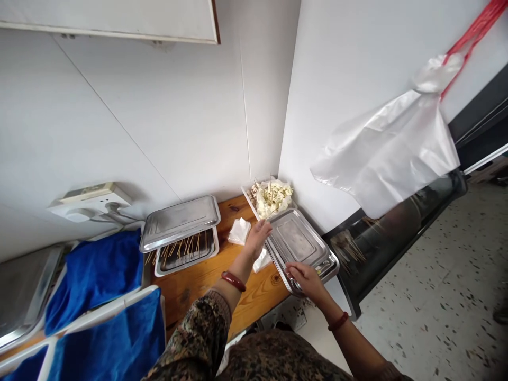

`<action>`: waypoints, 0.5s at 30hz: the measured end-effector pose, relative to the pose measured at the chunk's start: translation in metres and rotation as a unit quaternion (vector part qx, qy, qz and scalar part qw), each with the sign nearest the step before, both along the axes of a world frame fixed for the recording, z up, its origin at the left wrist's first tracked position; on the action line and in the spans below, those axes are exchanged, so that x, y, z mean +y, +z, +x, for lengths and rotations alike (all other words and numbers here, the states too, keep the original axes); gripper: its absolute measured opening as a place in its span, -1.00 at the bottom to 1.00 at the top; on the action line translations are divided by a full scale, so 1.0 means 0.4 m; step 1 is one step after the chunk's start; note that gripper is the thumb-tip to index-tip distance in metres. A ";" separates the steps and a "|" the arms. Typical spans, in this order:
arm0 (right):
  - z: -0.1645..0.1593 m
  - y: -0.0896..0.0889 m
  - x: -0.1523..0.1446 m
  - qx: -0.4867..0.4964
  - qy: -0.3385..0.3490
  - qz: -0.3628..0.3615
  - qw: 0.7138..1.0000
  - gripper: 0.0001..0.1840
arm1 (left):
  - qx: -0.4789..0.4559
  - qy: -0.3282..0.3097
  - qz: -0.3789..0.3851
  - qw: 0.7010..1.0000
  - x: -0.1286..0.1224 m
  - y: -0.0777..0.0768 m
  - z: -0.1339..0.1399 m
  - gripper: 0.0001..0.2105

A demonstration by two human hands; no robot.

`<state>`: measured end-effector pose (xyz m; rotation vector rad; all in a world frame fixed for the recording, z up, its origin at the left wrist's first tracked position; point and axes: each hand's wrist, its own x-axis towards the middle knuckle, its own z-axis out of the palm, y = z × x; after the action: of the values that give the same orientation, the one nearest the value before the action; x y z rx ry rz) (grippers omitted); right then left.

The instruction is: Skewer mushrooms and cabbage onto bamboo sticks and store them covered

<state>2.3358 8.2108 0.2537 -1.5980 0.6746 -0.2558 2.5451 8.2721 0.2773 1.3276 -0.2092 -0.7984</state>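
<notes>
- Both hands on a lidded steel tray (298, 241) at lower centre of the frame, resting on the right end of a wooden bench (206, 275) in the corner of the room.
- Left hand (259, 236) curled over the tray's far left edge, fingers gripping the lid rim; right hand (305, 277) clamped on the near corner — opposite edges, seemingly to keep the flat lid level and steady.
- Just behind, touching the wall: a tray of skewered white food (272, 198), sticks pointing up.
- Centre left: a second steel tray (180, 233) with its lid slid askew, bamboo skewers showing in the gap.
- Folded white tissue (239, 231) between the two trays.
- Blue cloth (95, 275) draped at lower left; white plastic bag (391, 145) hanging by red handles at upper right.
</notes>
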 end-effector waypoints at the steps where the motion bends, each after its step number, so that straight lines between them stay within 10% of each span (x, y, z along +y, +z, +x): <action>1: 0.019 0.009 -0.011 0.002 -0.016 0.011 1.000 -0.60 | -0.013 -0.022 0.004 1.000 -0.003 0.005 0.001 -0.53; 9: 0.182 0.066 -0.166 -0.014 -0.083 0.041 0.996 -0.60 | -0.210 -0.069 0.094 0.971 -0.002 0.083 0.118 -0.58; 15: 0.330 0.042 -0.298 -0.070 -0.089 0.074 0.991 -0.47 | -0.396 -0.113 0.149 0.899 -0.171 0.212 0.248 -0.76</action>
<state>2.4677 8.0917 0.2705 -1.3662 0.7114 -0.4367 2.6442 8.2036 0.3623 1.8992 -0.9303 -0.4425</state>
